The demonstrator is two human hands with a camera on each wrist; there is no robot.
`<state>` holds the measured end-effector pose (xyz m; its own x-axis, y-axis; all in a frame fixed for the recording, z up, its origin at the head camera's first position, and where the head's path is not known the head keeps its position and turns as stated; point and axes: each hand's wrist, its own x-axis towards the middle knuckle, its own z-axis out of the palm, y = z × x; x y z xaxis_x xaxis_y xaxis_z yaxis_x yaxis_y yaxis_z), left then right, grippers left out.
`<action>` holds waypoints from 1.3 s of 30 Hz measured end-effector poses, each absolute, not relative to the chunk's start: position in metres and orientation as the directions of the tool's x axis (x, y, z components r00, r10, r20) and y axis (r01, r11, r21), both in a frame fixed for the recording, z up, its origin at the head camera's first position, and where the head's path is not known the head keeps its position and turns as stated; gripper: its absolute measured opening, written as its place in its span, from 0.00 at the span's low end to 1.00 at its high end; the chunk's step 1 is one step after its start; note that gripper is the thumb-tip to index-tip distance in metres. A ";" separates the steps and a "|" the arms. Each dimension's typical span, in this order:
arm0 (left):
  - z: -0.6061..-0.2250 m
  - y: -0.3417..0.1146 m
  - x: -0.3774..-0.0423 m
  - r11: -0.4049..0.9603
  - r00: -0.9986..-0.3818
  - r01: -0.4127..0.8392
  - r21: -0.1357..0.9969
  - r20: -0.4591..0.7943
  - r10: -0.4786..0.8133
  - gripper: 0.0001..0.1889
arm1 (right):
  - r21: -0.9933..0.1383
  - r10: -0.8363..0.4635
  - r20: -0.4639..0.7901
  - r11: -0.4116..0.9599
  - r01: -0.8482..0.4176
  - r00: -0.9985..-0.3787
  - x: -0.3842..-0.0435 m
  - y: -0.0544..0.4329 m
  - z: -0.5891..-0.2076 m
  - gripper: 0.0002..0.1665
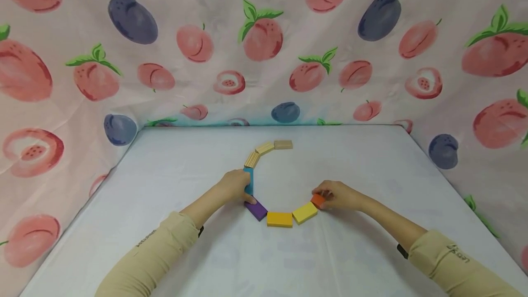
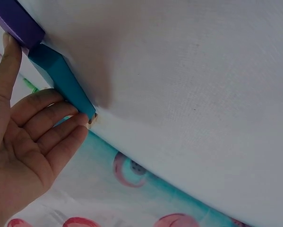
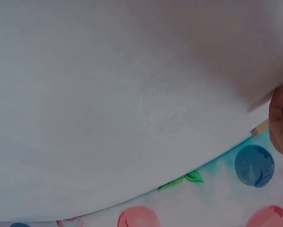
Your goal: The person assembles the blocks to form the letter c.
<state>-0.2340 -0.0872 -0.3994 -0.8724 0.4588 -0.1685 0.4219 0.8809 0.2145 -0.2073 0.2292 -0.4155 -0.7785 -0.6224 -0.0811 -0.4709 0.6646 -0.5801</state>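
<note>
My left hand (image 1: 234, 185) lies along the outer side of a blue block (image 2: 68, 80), its fingertips touching that block. The thumb of this hand touches a purple block (image 1: 257, 211) that meets the blue one end to end. On the right, my right hand (image 1: 340, 195) pinches a small red-orange block (image 1: 318, 200) between thumb and fingers, at the end of a yellow block (image 1: 305, 213). An amber block (image 1: 279, 219) lies between the purple and yellow ones. Only the edge of the right hand and a sliver of red show in the right wrist view.
Three pale wooden blocks, near (image 1: 252, 159), middle (image 1: 264, 147) and far (image 1: 283, 144), continue the curved row past the blue block. The row forms an arc open to the right on a white-covered table (image 1: 371, 164). A fruit-printed cloth (image 1: 264, 90) stands behind and at both sides.
</note>
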 end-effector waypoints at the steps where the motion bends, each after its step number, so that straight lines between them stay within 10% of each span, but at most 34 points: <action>1: -0.399 -0.087 -0.234 0.881 -0.873 0.423 0.214 -0.166 0.459 0.22 | -0.580 -0.622 -0.081 0.665 -0.470 -0.779 -0.207 0.229 -0.416 0.23; 39: -0.403 -0.093 -0.234 0.883 -0.868 0.430 0.186 -0.184 0.461 0.25 | -0.610 -0.615 -0.175 0.681 -0.405 -0.769 -0.208 0.228 -0.409 0.30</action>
<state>-0.2339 -0.0930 -0.4032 -0.8679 0.4614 -0.1839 0.4302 0.8833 0.1863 -0.2078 0.2281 -0.4088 -0.7689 -0.6148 -0.1754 -0.4053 0.6810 -0.6099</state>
